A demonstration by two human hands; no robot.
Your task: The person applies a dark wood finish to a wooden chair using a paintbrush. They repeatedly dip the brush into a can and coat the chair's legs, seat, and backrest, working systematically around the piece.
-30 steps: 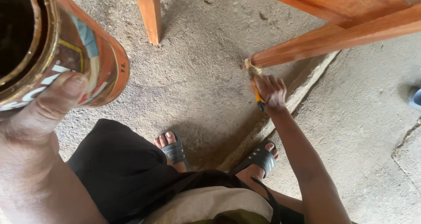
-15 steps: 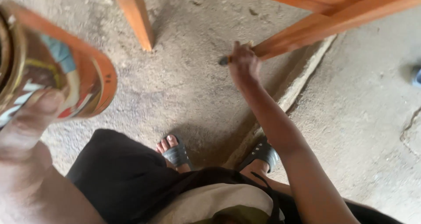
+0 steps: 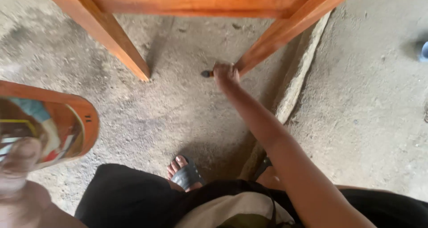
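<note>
Both hands are busy. On the right side, the right hand [image 3: 226, 75] reaches far out in front, low down near the floor. It is closed tight around a small tool [image 3: 206, 73], and only the tool's dark end pokes out to the left of the fist. What kind of tool it is cannot be told, because the hand hides most of it. The fist is right at the bottom of a slanted orange-brown wooden leg [image 3: 285, 31], and it looks like it touches the wood there. That leg is part of a wooden frame [image 3: 200, 0] that fills the top of the picture. Another wooden leg [image 3: 111, 36] comes down on the left and ends on the grey concrete floor [image 3: 187, 107], well apart from the fist. On the left side, the left hand [image 3: 18, 174] is very close to the camera and blurry. It holds a round tin can [image 3: 49, 125] that is orange with blue, white and red patches, and the thumb lies flat on the can's side. Down at the bottom, a foot in a dark sandal [image 3: 186, 174] stands on the floor, beside black cloth [image 3: 125, 196] over the person's legs. A raised concrete strip [image 3: 298, 80] runs along the floor behind the right arm.
</note>
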